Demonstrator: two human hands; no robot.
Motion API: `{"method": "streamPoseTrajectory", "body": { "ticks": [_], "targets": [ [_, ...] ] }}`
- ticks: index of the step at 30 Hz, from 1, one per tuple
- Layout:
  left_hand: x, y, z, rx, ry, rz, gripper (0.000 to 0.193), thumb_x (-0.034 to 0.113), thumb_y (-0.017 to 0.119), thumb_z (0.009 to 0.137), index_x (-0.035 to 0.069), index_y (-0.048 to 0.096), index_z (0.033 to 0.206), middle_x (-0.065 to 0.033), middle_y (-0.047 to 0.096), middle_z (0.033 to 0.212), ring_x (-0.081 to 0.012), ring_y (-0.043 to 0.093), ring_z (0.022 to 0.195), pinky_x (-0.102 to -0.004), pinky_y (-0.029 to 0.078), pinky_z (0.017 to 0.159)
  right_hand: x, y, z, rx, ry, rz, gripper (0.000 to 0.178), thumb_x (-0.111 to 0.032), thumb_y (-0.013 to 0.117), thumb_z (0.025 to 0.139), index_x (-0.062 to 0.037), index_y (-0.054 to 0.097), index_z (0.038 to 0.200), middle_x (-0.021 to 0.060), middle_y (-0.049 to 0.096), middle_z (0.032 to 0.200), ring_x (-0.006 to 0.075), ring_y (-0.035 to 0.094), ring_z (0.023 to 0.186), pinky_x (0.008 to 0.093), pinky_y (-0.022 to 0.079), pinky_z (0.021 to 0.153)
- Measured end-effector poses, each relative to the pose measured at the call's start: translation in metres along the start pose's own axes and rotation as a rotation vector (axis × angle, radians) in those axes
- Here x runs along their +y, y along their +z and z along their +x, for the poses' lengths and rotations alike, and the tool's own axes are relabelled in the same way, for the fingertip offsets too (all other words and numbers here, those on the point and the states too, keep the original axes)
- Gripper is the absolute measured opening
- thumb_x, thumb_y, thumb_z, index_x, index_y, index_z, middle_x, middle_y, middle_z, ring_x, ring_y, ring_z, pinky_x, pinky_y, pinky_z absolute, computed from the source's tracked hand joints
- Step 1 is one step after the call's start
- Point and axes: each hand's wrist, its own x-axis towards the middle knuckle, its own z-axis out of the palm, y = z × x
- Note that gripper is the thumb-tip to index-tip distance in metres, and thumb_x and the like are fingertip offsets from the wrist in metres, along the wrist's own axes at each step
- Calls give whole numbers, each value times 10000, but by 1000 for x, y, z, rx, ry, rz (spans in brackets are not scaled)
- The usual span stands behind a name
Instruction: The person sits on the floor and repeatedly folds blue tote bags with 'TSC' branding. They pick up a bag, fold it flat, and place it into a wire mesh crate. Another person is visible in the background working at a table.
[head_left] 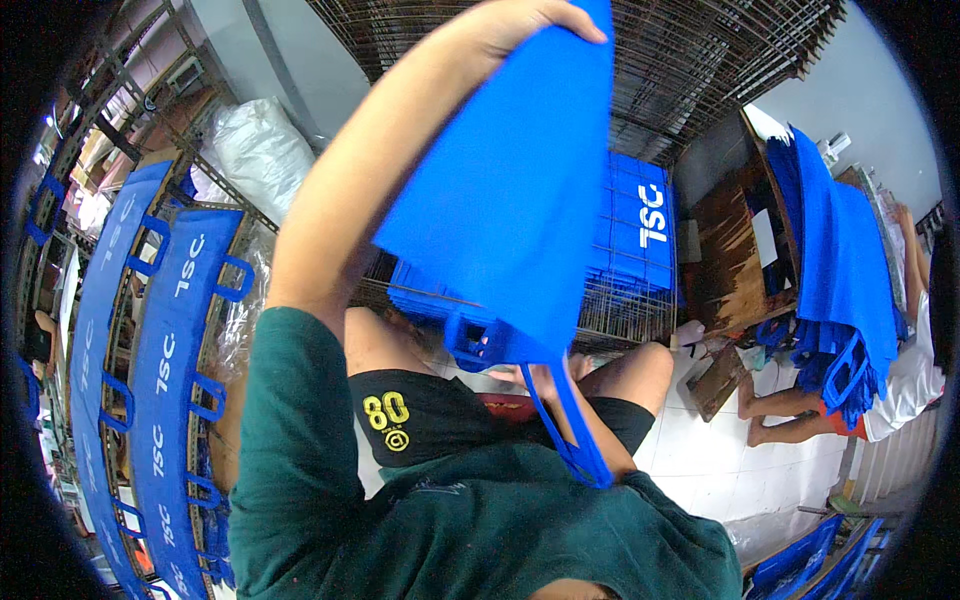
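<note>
A blue fabric bag (500, 190) with a loop handle (568, 425) hangs stretched out in front of me. My left hand (545, 20) is raised high, its fingers closed over the bag's upper edge. Low down, at the bag's bottom end, is my right hand (548, 378), close behind the handle. The bag and handle hide part of that hand, and its fingers are blurred. Behind the hanging bag lies a stack of similar blue bags (625, 225) with white print, on a wire rack. Another dark blue handle (468, 340) dangles above my lap.
Dark wire racks (700, 60) are stacked ahead. To the left, printed blue bags (180, 330) lie along a metal frame, near a white sack (262, 150). On the right, blue bags (835, 240) drape over a wooden stand, with another person (905, 390) beside it. White floor tiles (700, 450) show.
</note>
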Motion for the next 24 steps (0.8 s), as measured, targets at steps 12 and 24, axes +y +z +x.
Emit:
{"method": "streamPoseTrajectory", "body": {
  "ticks": [12,24],
  "targets": [
    [12,-138,-149,500,176,342,481,16,670,730,24,502,1181,-117,623,899,-201,631,795,-364,535,740,-37,36,56,195,-542,-407,331,10,490,734,-115,544,1036,54,592,980,230,576,896,444,511,792],
    [-409,-227,-185,595,-577,509,704,58,727,624,17,486,1285,-193,544,1236,-224,559,1087,-333,439,916,-76,-146,83,727,-820,-1129,337,60,553,797,1,507,1126,76,575,983,166,540,920,308,413,851]
  ]
}}
